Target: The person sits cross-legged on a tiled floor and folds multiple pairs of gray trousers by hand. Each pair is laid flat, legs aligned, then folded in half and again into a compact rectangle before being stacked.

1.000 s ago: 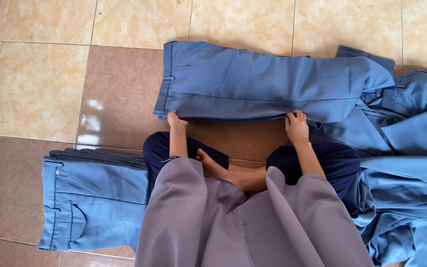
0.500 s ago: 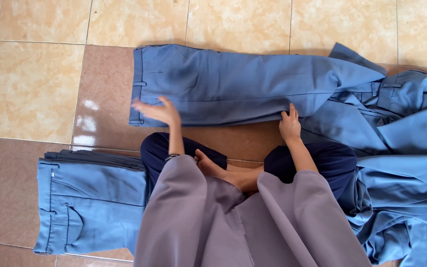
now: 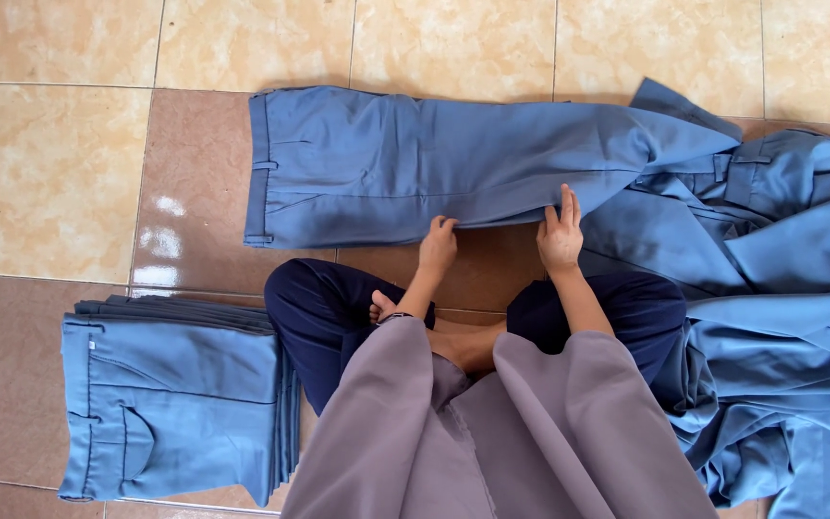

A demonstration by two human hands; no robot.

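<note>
I see blue trousers [image 3: 415,163] spread flat on the tiled floor [image 3: 50,173], waistband to the left, legs running right into a rumpled heap [image 3: 780,288]. My left hand [image 3: 437,245] curls on the near hem, fingertips pinching cloth; my right hand [image 3: 561,234] lies open, fingers flat on the fabric. The cloth looks light, limp, smooth — I judge it will drape and slide, so grip at seams or waistband. A folded stack [image 3: 175,404] sits squared beside my knee.
</note>
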